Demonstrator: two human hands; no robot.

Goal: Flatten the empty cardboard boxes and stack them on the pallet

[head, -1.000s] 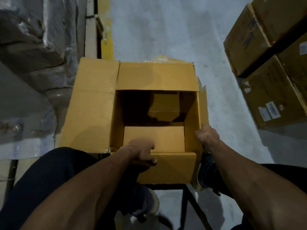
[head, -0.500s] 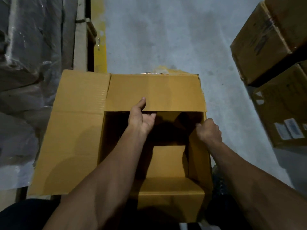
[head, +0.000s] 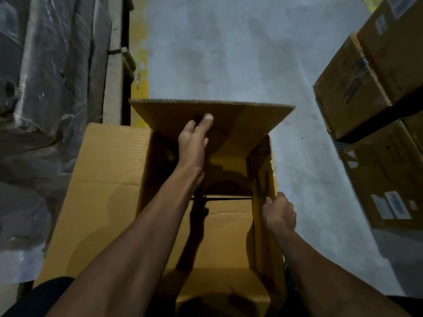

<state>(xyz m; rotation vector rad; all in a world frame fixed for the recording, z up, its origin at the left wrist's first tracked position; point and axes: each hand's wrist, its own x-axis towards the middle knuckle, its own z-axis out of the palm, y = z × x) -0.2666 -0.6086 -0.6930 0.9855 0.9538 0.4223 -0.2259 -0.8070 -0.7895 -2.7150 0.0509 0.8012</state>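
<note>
We see far flap [head: 229, 120] now lifted, earlier folded flat over open box [head: 109, 191]. Left hand [head: 194, 143] presses it, fingers straight. Right hand [head: 280, 215] grips box's right wall. Three stacked cartons [head: 352, 88] right of box.

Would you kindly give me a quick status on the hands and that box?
Left hand pressing far flap with straight fingers. Right hand gripping right wall of open box. Box not flattened. Nothing blocking.
</note>
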